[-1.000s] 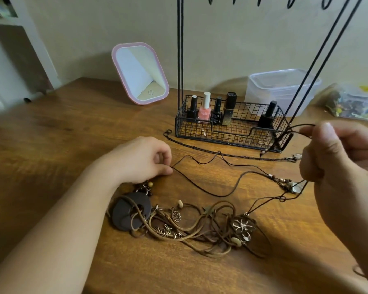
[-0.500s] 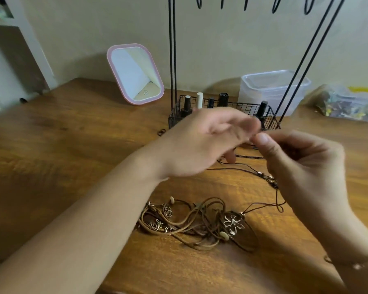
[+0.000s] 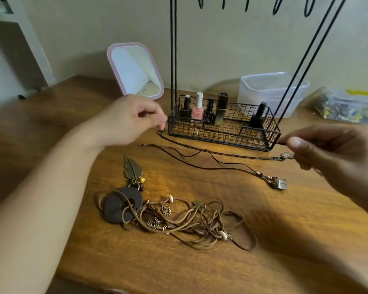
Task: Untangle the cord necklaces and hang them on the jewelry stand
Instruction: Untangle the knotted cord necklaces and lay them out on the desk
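Left hand: our left hand (image 3: 128, 122) hovers just left of the wire basket, its fingers (image 3: 160, 120) pressed together; they seem to pinch the looped end of a thin cord, though blur keeps us from being sure.
Right hand: our right hand (image 3: 329, 149) is raised at the basket's right end, thumb and forefinger pinched on a dark cord end.
Thin cord necklace: the braided cord necklace (image 3: 221, 153) stretches along the surface in front of the basket, from one hand to the other.
Second cord: a black cord necklace (image 3: 210, 166) lies loose nearer us, ending in a small square pendant (image 3: 282, 184) on the right.
Tangle: we see the tangled brown cord necklaces (image 3: 189, 223) heaped on the wooden surface (image 3: 200, 268) below both hands, with a dark round disc (image 3: 119, 205) and a brass leaf pendant (image 3: 133, 168) at their left.
Jewelry stand: the jewelry stand (image 3: 173, 49) rises behind, its wire basket (image 3: 221, 128) holding nail polish bottles (image 3: 198, 109).
Behind: a pink-framed mirror (image 3: 135, 70) and a clear plastic tub (image 3: 270, 90) stand by the wall.
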Available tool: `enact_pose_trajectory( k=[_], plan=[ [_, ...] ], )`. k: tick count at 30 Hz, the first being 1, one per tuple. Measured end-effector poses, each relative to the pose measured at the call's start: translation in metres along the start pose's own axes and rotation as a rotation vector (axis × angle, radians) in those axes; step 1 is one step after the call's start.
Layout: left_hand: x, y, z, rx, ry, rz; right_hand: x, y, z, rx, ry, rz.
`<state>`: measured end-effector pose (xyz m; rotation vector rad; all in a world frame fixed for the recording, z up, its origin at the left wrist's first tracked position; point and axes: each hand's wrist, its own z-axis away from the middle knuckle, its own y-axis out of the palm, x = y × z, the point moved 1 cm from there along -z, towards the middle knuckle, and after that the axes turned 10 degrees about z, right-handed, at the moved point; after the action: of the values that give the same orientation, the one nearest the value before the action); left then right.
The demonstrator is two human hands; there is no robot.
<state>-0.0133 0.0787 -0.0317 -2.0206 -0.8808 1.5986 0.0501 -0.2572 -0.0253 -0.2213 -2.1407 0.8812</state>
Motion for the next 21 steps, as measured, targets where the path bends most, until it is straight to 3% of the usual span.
enact_pose_trajectory(
  k=[2,7,15,19,21],
  plan=[
    [0.020,-0.003,0.002,0.026,-0.044,-0.026,-0.005,-0.003,0.002,0.107,0.000,0.098],
    [0.049,0.001,0.011,0.173,-0.198,-0.195,-0.015,0.022,0.006,0.581,0.042,0.601],
    [0.053,0.005,0.022,0.211,-0.191,-0.175,-0.022,0.024,0.008,0.607,0.059,0.872],
    [0.051,0.011,0.020,0.170,-0.143,-0.150,-0.025,0.022,0.002,0.424,0.100,0.789],
    [0.053,0.014,0.019,0.179,-0.131,-0.151,-0.029,0.029,0.000,0.464,0.140,0.769]
  ],
)
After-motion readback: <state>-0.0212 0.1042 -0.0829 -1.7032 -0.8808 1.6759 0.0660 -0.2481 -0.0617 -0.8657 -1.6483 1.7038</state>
